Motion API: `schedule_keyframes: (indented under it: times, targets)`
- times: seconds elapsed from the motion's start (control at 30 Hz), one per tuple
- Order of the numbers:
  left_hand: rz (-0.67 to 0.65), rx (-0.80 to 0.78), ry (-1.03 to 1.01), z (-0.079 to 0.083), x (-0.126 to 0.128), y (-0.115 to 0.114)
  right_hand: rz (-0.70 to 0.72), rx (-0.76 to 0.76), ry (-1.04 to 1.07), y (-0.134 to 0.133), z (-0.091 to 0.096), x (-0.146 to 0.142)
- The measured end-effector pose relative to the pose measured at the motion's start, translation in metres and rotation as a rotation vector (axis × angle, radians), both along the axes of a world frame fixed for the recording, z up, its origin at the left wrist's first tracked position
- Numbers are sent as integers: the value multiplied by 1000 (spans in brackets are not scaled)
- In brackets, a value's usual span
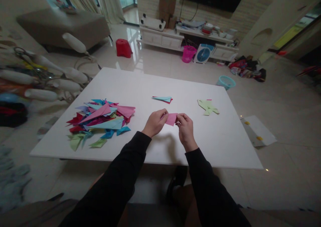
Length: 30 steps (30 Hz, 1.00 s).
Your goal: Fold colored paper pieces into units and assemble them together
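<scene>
Between my two hands, a small folded piece of pink paper (171, 119) is held up over the white table. My left hand (155, 121) pinches its left side, and my right hand (185, 128) grips the right edge between thumb and fingers. Just beyond them lies a light blue folded paper plane (162, 99) with red paper under it. To the left is a heap of folded paper pieces (102, 118) in pink, blue, red and green. Off to the right rest pale green folded papers (208, 107).
The white table (140, 80) reaches out ahead of me. At its left stands a chandelier-like lamp (67, 76) with white arms. A red stool (123, 48), a pink basket (189, 54), a fan (203, 53) and a blue basket (226, 82) are on the floor beyond.
</scene>
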<state>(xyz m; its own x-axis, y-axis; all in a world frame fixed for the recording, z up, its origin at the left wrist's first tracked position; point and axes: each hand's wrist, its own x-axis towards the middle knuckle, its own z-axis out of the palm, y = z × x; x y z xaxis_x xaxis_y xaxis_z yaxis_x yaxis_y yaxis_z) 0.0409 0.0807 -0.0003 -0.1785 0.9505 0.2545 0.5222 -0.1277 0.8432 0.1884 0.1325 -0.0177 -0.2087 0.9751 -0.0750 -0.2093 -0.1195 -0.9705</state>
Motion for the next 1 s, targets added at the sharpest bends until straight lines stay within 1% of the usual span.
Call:
schedule_keyframes:
  times: [0.13, 0.3, 0.4, 0.5, 0.6, 0.67, 0.77, 0.83, 0.9, 1.0]
  targets:
    - [6, -70, 76, -5, -3, 1, -62, 4, 4, 1, 3, 6]
    - [33, -157, 119, -17, -16, -3, -128, 23, -37, 2, 8, 15]
    - [29, -159, 122, -17, -22, -8, -139, 16, -26, 3, 10, 18]
    - [53, -135, 66, -16, -25, -11, -138, -22, 2, 4, 9, 20]
    - [110, -122, -122, -18, -27, -9, -130, -36, -7, 5, 7, 19]
    - [109, -168, -339, -23, -23, -4, -92, -5, -63, 3, 6, 16]
    - [6, -289, -712, -29, -10, 3, 23, 81, -131, -4, 7, 9]
    - [-73, -367, -906, -30, 1, 5, 91, 150, -147, -8, 9, 3]
    - [-123, -433, -1023, -29, 12, 4, 121, 198, -164, -11, 10, -1]
    - [-138, -483, -1073, -27, 22, 2, 97, 209, -178, -12, 9, -3]
